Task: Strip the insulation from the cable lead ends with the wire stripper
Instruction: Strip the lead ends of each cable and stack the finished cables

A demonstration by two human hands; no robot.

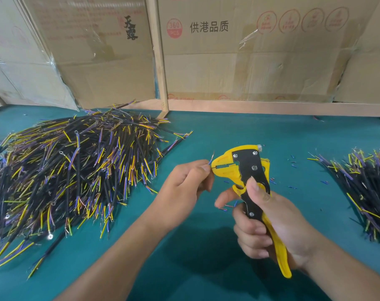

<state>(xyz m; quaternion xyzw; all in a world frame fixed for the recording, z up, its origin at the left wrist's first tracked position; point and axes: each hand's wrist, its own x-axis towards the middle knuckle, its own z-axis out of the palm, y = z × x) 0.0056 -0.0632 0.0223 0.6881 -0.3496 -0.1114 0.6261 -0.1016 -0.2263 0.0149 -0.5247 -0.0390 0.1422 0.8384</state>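
At the bench's centre, the left hand [184,183] is pinching a cable lead [211,158] whose bared tip is pointing toward twelve o'clock. The wire stripper [247,177] is sitting just at three o'clock of those fingertips, its nose aiming at nine o'clock, almost touching them. The right hand [269,227] is gripping the handles, seemingly ready to squeeze.

Table [239,135] has a teal cover. Flattened cardboard boxes [249,61] with printed Chinese characters and red round stamps line its back edge, patched with clear tape. A pale wooden post [157,55] stands upright between them
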